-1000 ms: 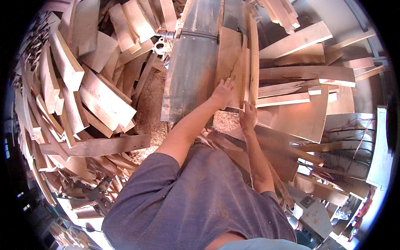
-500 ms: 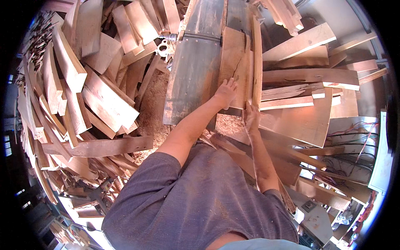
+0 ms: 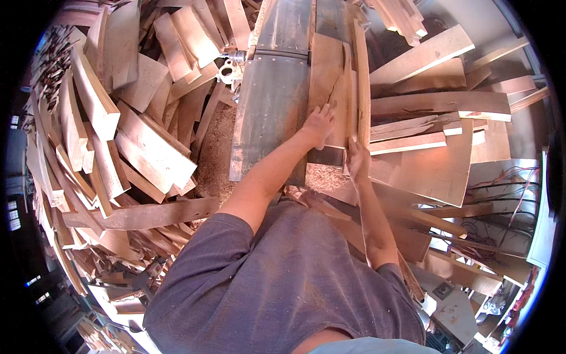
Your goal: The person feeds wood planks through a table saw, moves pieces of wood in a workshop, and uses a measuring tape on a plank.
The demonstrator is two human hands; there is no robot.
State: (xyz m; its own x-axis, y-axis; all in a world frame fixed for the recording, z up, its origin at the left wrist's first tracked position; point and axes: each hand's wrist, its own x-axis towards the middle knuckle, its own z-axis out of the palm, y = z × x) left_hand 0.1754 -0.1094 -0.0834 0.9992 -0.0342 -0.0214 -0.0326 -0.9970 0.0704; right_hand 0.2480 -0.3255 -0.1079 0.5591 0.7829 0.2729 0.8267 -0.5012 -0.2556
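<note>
Moved board: the flat brown cracked wooden board (image 3: 324, 68) lies farther forward on the grey metal table (image 3: 268, 106) than earlier.
Left hand (image 3: 319, 125): rests unclenched on the board.
Right hand (image 3: 358, 160): near the board's close end; I cannot tell if grasping.

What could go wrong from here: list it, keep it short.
The board might split along its dark crack, which runs ahead of the left hand resting on it. The right hand, by the board's near end, could be pinched if that shifts. Loose shavings beside the metal table might make footing slippery.
</note>
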